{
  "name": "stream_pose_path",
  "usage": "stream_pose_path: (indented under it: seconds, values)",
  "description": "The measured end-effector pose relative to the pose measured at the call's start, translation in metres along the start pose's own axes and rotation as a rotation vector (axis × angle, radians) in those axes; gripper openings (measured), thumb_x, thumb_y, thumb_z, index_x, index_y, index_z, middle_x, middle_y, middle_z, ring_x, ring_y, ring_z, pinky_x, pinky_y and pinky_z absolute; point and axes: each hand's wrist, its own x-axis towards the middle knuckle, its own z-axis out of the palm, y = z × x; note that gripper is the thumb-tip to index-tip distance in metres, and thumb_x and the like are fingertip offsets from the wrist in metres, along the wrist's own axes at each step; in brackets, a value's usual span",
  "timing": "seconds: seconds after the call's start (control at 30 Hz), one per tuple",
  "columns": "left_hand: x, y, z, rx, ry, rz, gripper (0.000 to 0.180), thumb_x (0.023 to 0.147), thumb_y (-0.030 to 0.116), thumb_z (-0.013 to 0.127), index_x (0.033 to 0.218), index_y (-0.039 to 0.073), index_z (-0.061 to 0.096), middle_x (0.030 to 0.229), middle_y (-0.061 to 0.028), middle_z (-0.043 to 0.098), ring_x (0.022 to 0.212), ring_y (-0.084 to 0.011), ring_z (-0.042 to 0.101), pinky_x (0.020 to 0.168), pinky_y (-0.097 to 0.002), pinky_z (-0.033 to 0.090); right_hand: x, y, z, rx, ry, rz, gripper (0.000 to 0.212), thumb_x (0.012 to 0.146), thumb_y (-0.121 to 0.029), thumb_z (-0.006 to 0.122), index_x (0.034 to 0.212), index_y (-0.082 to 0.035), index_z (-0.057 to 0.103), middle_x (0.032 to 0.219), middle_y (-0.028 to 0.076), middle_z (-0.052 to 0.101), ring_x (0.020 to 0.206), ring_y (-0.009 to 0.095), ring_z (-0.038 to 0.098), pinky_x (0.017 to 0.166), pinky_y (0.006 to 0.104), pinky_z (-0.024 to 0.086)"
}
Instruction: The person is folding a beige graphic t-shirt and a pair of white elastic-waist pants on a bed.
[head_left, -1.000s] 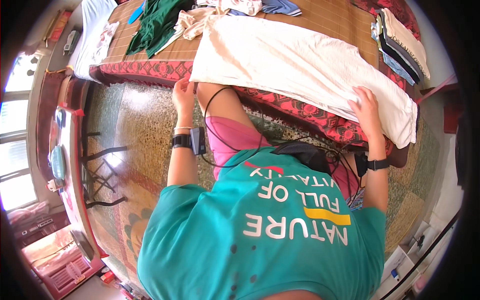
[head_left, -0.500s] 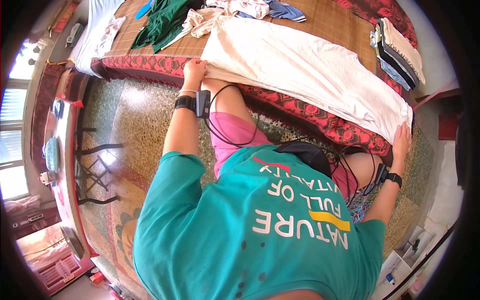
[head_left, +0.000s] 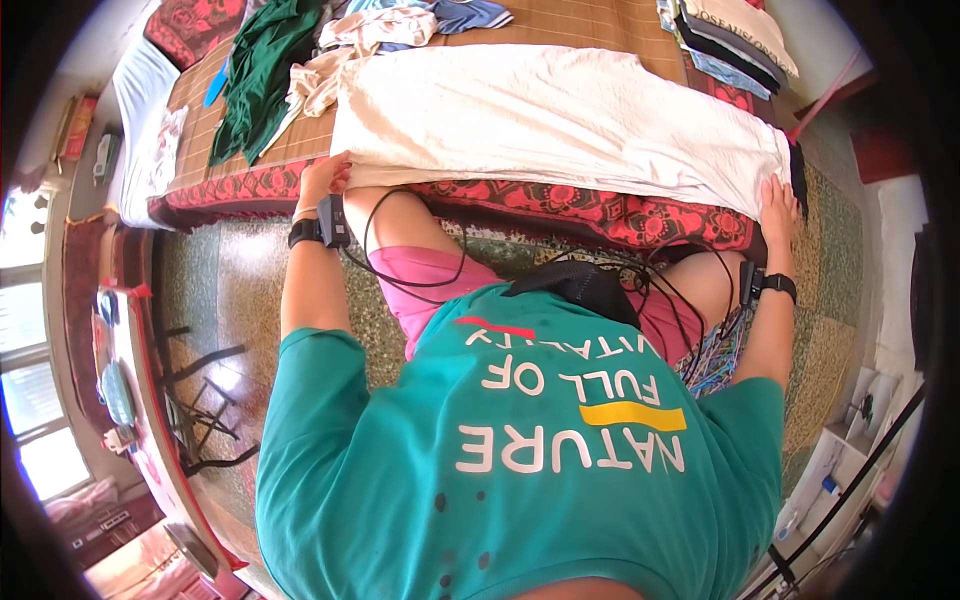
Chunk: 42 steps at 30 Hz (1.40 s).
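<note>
Left hand (head_left: pixel 325 178), arm extended, grips near corner of folded cream cotton sheet (head_left: pixel 560 120) at twelve o'clock on bed; right hand (head_left: pixel 778 200) grips opposite end. Dark green garment (head_left: pixel 262 75) at ten o'clock; stacked folded clothes (head_left: pixel 725 30) at one o'clock.

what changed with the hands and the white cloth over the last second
The right hand slid outward along the near edge of the white cloth to its right end. The left hand kept its grip on the left end, and the cloth now lies stretched out along the bed edge. The folded stack and the green garment stayed put.
</note>
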Motion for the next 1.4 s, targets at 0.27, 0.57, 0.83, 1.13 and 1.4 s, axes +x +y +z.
stream_pose_path:
  seconds: [0.27, 0.57, 0.83, 1.13, 1.4]
  values:
    - [-0.011, 0.007, -0.026, -0.277, 0.002, 0.084, 0.010, 0.077, 0.002, 0.066, 0.082, 0.000, 0.057, 0.067, -0.0041, 0.055, 0.053, -0.0107, 0.053, 0.038, -0.0176, 0.035, 0.000, 0.005, 0.003, 0.093, -0.009, -0.015, 0.058, 0.090, -0.058, 0.026, 0.138, -0.027, 0.033, 0.147, 0.009, 0.023, 0.133, 0.040, 0.017, 0.108, 0.0477, 0.013]
    - [-0.009, -0.020, -0.046, -0.125, -0.046, -0.007, 0.009, 0.082, 0.008, 0.063, 0.085, 0.003, 0.057, 0.066, -0.0028, 0.056, 0.051, -0.0078, 0.050, 0.038, -0.0169, 0.035, -0.009, -0.002, -0.013, 0.083, -0.082, 0.097, 0.058, 0.088, -0.059, 0.028, 0.138, -0.030, 0.033, 0.149, 0.003, 0.020, 0.136, 0.038, 0.013, 0.108, 0.0497, 0.011]
    - [-0.011, -0.032, -0.022, 0.102, 0.020, 0.038, 0.024, 0.076, 0.026, 0.071, 0.084, 0.006, 0.059, 0.065, -0.0021, 0.059, 0.048, -0.0106, 0.052, 0.040, -0.0210, 0.035, 0.006, 0.020, -0.009, 0.470, 0.157, 0.013, 0.051, 0.091, -0.041, 0.042, 0.127, -0.005, 0.046, 0.128, 0.017, 0.048, 0.120, 0.032, 0.044, 0.100, 0.0374, 0.032]
    - [-0.005, -0.010, -0.016, 0.045, -0.109, 0.096, 0.036, 0.077, 0.025, 0.071, 0.102, 0.001, 0.059, 0.090, -0.0083, 0.063, 0.075, -0.0186, 0.061, 0.058, -0.0308, 0.046, 0.033, 0.037, -0.007, 0.395, 0.052, 0.301, 0.060, 0.083, -0.038, 0.056, 0.122, 0.006, 0.047, 0.123, 0.021, 0.052, 0.115, 0.030, 0.050, 0.094, 0.0349, 0.039]
    - [-0.008, 0.028, -0.015, 0.005, -0.301, -0.130, 0.048, 0.082, 0.035, 0.064, 0.117, 0.005, 0.052, 0.104, -0.0086, 0.061, 0.091, -0.0200, 0.061, 0.075, -0.0345, 0.050, 0.050, 0.030, -0.024, 0.782, -0.349, 0.386, 0.062, 0.067, -0.034, 0.070, 0.116, 0.002, 0.055, 0.114, 0.016, 0.059, 0.103, 0.025, 0.057, 0.087, 0.0333, 0.042]
